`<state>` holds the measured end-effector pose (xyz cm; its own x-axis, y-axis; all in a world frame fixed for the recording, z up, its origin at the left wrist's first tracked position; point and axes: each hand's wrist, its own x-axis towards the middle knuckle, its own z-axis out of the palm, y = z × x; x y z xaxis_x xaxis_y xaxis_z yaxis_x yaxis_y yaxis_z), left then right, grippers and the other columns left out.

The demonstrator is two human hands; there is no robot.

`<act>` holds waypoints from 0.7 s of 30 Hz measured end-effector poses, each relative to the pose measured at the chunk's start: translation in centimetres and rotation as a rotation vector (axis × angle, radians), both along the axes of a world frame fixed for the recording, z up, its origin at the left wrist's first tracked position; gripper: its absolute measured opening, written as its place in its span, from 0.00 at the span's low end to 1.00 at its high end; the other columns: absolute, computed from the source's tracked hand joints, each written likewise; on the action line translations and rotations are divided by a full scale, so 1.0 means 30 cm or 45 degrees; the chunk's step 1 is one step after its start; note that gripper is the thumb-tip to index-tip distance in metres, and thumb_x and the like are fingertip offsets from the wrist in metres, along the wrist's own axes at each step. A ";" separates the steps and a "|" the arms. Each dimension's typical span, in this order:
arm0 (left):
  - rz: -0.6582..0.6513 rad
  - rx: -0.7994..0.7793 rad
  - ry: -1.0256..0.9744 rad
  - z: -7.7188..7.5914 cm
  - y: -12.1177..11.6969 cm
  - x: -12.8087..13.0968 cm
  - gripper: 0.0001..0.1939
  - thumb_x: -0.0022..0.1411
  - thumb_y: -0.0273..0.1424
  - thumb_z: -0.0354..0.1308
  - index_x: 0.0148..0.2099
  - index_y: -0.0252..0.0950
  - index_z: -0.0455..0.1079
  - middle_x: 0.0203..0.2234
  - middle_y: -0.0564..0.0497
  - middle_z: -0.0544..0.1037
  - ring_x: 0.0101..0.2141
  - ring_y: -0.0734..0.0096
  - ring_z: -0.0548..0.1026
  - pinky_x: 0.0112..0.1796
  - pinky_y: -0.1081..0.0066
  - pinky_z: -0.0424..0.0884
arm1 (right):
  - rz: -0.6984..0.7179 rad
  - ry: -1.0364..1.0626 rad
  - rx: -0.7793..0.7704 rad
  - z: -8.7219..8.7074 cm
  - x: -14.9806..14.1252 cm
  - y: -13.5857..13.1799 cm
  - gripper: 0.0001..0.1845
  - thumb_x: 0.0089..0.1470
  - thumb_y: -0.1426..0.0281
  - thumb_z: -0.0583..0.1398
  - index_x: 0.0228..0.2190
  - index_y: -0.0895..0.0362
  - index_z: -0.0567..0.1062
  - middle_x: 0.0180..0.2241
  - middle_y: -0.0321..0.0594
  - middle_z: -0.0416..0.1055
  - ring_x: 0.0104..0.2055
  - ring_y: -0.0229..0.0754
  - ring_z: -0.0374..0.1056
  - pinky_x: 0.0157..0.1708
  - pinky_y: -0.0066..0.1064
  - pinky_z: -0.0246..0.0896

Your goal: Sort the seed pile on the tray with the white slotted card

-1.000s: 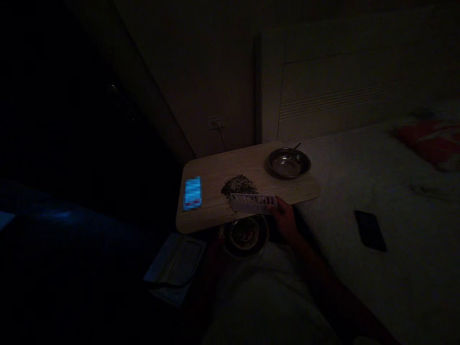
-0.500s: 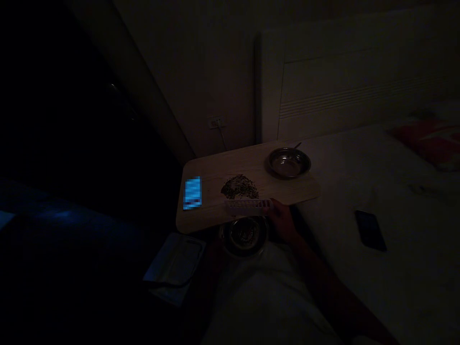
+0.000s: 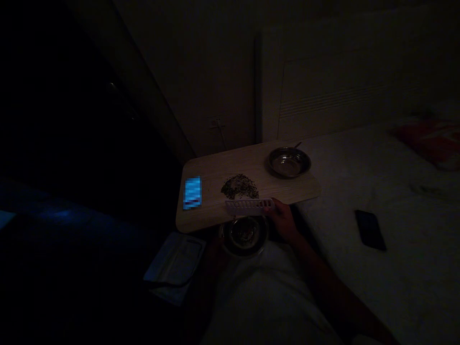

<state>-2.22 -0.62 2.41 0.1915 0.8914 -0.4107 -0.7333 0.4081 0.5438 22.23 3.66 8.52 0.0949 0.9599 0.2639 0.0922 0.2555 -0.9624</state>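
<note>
My right hand [image 3: 282,218] is closed around the right end of a long pale strip with a row of slots [image 3: 247,206], held level over the near edge of the small wooden table [image 3: 212,167]. Just beyond the strip, small dark grains or seeds [image 3: 240,186] lie spread in a loose pile on the tabletop. Below the edge, a round metal bowl [image 3: 264,239] has some of the dark bits inside. My left hand [image 3: 215,254] is at the bowl's left rim and seems to grip it, though its fingers are mostly lost in the dark.
A shiny metal bowl [image 3: 289,163] with a utensil handle behind it stands at the table's back right. A lit phone [image 3: 192,193] is at the left end. A dark phone [image 3: 370,230] lies on the bed [image 3: 359,278]. A pale box-like object [image 3: 175,266] sits lower left.
The picture has grown a little dimmer. The slotted strip has shifted only very slightly at the table edge; both hands stay in about the same place.
</note>
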 end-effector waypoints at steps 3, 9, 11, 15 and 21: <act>-0.015 0.009 -0.020 -0.012 -0.002 -0.005 0.18 0.55 0.27 0.62 0.49 0.38 0.79 0.48 0.46 0.83 0.60 0.48 0.69 0.64 0.51 0.57 | 0.005 0.025 -0.016 -0.002 0.003 -0.001 0.16 0.55 0.53 0.63 0.32 0.54 0.79 0.27 0.35 0.73 0.30 0.42 0.66 0.31 0.31 0.64; -0.018 0.052 -0.040 -0.004 0.002 0.000 0.23 0.53 0.26 0.64 0.53 0.40 0.76 0.51 0.47 0.81 0.64 0.50 0.65 0.65 0.51 0.54 | 0.008 0.049 -0.020 0.003 0.004 -0.001 0.16 0.54 0.54 0.64 0.31 0.54 0.79 0.26 0.35 0.72 0.29 0.41 0.65 0.30 0.31 0.62; -0.024 0.067 -0.057 0.004 0.002 0.003 0.25 0.53 0.26 0.64 0.55 0.41 0.76 0.53 0.47 0.80 0.64 0.50 0.63 0.65 0.51 0.55 | 0.000 0.066 -0.024 -0.001 0.005 0.001 0.16 0.53 0.54 0.64 0.31 0.54 0.79 0.26 0.35 0.72 0.29 0.42 0.65 0.30 0.31 0.62; -0.031 0.046 -0.051 -0.002 0.001 0.002 0.23 0.53 0.27 0.64 0.53 0.38 0.77 0.53 0.45 0.80 0.63 0.46 0.65 0.64 0.49 0.56 | -0.001 0.098 -0.055 -0.013 0.016 0.006 0.15 0.52 0.55 0.65 0.31 0.54 0.79 0.27 0.36 0.73 0.30 0.43 0.66 0.32 0.33 0.63; 0.029 -0.043 0.018 -0.045 0.002 -0.021 0.18 0.54 0.25 0.62 0.48 0.37 0.78 0.47 0.47 0.83 0.60 0.50 0.70 0.64 0.52 0.56 | -0.170 0.204 -0.068 -0.025 0.042 0.020 0.14 0.50 0.58 0.65 0.35 0.54 0.80 0.33 0.38 0.77 0.35 0.46 0.70 0.38 0.35 0.65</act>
<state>-2.85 -0.56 1.05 0.1650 0.8811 -0.4433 -0.7349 0.4096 0.5406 23.49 4.28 7.78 0.2586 0.9483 0.1843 -0.0337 0.1995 -0.9793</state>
